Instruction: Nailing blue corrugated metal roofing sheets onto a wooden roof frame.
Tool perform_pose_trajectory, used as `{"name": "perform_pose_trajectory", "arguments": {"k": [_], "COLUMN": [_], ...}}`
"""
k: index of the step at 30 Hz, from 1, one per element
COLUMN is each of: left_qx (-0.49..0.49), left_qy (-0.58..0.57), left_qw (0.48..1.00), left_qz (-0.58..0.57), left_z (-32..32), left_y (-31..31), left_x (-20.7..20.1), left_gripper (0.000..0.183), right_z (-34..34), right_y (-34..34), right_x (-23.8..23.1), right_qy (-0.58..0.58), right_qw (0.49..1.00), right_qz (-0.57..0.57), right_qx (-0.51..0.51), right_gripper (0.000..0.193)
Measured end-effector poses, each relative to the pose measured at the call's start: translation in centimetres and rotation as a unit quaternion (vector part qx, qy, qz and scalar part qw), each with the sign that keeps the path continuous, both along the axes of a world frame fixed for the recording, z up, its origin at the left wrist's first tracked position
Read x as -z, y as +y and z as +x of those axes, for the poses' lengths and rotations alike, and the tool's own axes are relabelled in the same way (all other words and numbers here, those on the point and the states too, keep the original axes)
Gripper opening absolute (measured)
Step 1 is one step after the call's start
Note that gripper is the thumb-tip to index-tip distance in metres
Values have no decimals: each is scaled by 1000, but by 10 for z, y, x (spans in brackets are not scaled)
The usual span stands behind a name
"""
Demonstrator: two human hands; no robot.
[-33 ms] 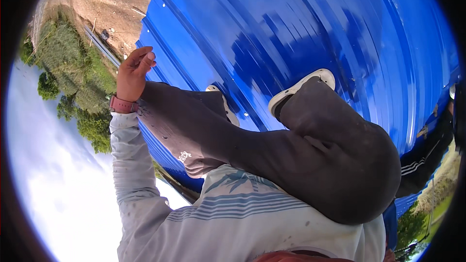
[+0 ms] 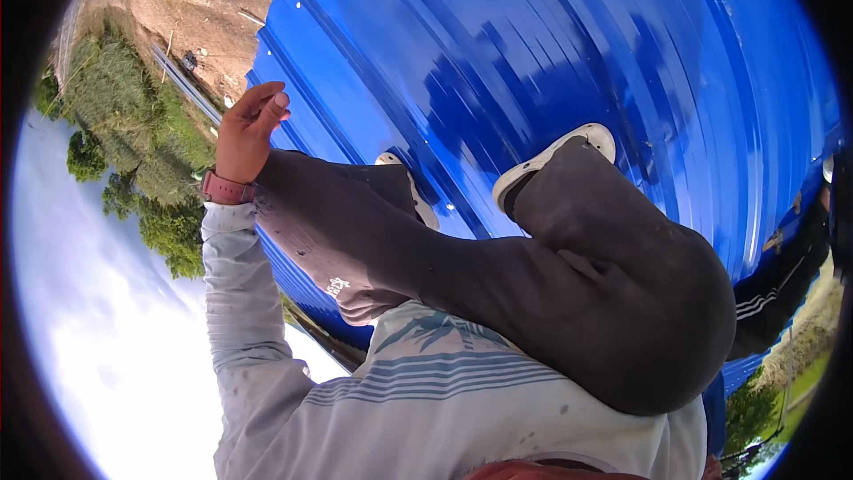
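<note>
Your left hand (image 2: 242, 144) is raised, fingers (image 2: 258, 95) loosely curled with a narrow gap to the thumb, gripping nothing visible. The blue metal roof (image 2: 382, 44) lies beyond your fingertips; contact is unclear. Small white print (image 2: 338, 286) marks your dark trousers (image 2: 391, 231). Compared with the earlier frame, your hand has shifted slightly.

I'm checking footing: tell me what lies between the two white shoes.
Ribbed blue sheeting, with one small pale dot, lies between the shoes in the head view.
</note>
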State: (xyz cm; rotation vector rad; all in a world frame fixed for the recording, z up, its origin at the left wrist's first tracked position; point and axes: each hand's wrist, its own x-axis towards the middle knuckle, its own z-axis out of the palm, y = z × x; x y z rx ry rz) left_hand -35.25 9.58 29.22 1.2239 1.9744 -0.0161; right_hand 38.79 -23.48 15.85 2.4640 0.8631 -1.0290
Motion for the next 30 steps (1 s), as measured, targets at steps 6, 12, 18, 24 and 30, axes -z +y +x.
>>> {"name": "perform_pose_trajectory", "arguments": {"k": [6, 12, 18, 24, 30], "left_qx": [18, 81, 112, 160, 202], "left_qy": [-109, -105, -137, -137, -181], "left_qw": [990, 984, 966, 950, 944], "left_qz": [-90, -118, -189, -230, -187], "left_z": [-14, -33, -61, -77, -81], "left_y": [-8, -2, -5, 1, 5], "left_x": [70, 121, 167, 213, 227], "left_gripper": [42, 45, 47, 51, 49], "right_z": [-17, -35, -76, -129, -199], "right_y": [3, -16, -34, -55, -102], "right_x": [-35, -103, -186, -227, -211], "right_qy": [-13, -46, -95, -128, -140], "right_qw": [1000, 998, 992, 987, 983], "right_qz": [-27, -49, -63, -67, -77], "right_qx": [0, 18, 44, 64, 95], "right_gripper": [35, 36, 36, 37, 38]}}
